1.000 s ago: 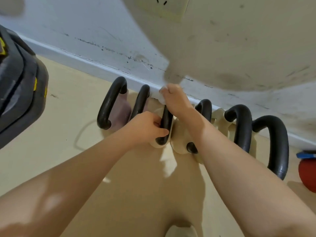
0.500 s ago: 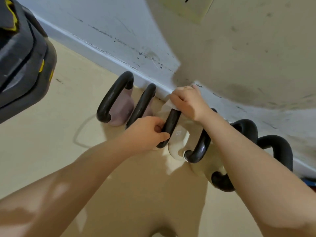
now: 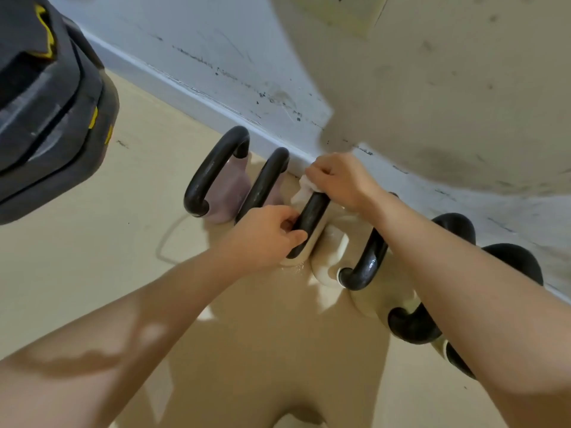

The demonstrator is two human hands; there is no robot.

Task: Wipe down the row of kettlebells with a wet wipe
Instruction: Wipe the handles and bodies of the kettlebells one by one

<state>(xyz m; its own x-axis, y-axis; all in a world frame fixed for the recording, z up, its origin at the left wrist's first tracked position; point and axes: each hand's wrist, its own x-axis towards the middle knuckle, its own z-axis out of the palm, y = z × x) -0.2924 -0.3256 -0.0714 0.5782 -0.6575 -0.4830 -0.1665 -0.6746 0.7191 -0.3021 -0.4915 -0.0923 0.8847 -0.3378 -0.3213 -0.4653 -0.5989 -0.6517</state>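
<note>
Wiping the handle of the third kettlebell (image 3: pixel 312 220) at frame centre, I keep both hands on that one bar. The right hand (image 3: pixel 340 180) is clenched over the wet wipe (image 3: pixel 304 188), pressing it against the far end of the handle. The left hand (image 3: pixel 265 234) grips the near end of the same handle, fingers curled round it.

Risk assessment, as I judge it:
- The kettlebells stand touching one another along the wall (image 3: pixel 216 50); a hard pull on this handle could tip its cream body against the neighbouring kettlebell (image 3: pixel 367 257).
- The wipe shows only as a small white bunch beneath the right hand; a loosened grip could drop it behind the row.

The two mauve kettlebells (image 3: pixel 225 193) lie left of the hands. Further black handles continue lower right, partly hidden beneath the right forearm.
</note>
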